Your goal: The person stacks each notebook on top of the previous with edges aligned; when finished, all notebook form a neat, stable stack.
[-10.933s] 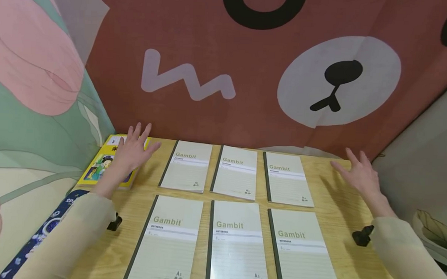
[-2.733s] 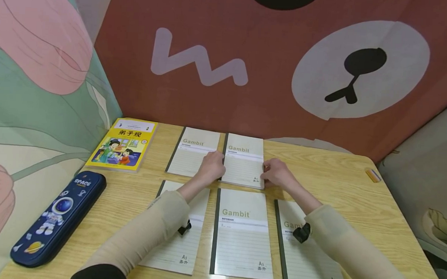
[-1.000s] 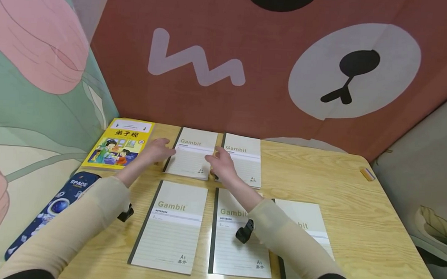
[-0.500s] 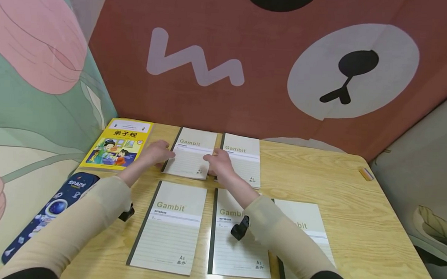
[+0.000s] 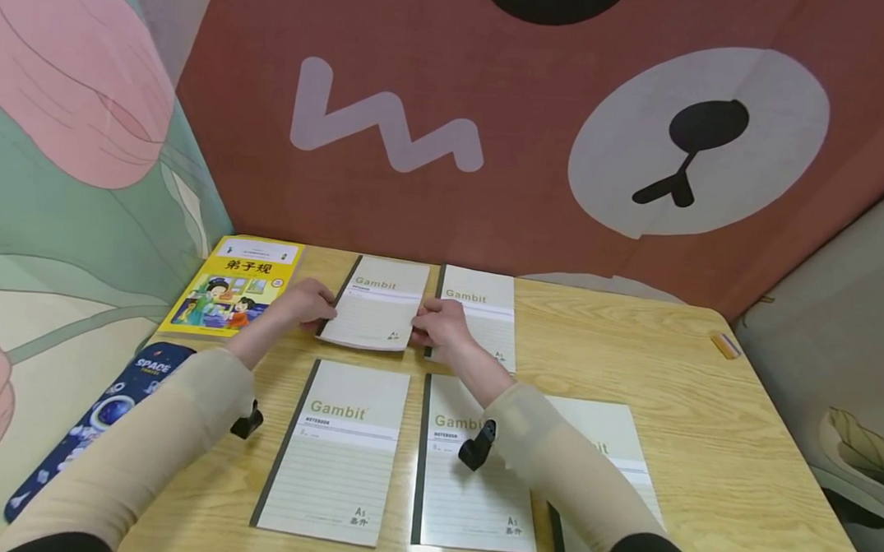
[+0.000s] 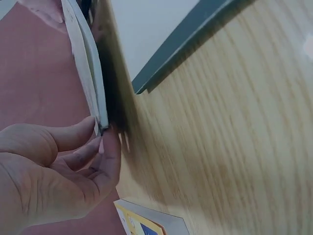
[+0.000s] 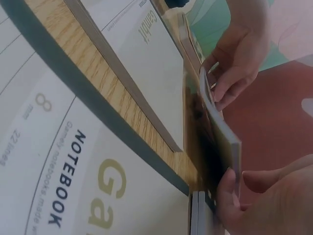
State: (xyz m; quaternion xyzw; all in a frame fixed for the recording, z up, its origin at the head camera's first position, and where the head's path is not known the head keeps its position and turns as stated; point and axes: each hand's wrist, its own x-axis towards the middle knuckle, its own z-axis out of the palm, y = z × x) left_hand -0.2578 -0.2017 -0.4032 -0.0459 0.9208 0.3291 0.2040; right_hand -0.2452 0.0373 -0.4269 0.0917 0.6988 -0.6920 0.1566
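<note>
My left hand (image 5: 303, 303) pinches the left, dark-spined edge of a pale Gambit notebook (image 5: 377, 302) in the back row. On its right edge, my right hand (image 5: 443, 324) grips it between thumb and fingers. The left wrist view shows this notebook (image 6: 88, 63) raised on edge over the wood, thumb on the cover and fingers beneath. In the right wrist view the notebook (image 7: 222, 129) bows slightly between both hands. Beside it lies another Gambit notebook (image 5: 485, 298), partly covered by my right hand.
Three more Gambit notebooks form the front row: left (image 5: 334, 452), middle (image 5: 469, 499) and right (image 5: 615, 448), the last two partly under my right arm. A yellow book (image 5: 234, 287) and a navy pencil case (image 5: 102, 418) lie left. An eraser (image 5: 725, 346) sits far right.
The back-right notebook has left its place since the earliest frame. Both hands have moved left from the back-middle notebook to the back-left one, whose near edge has now come up off the table.
</note>
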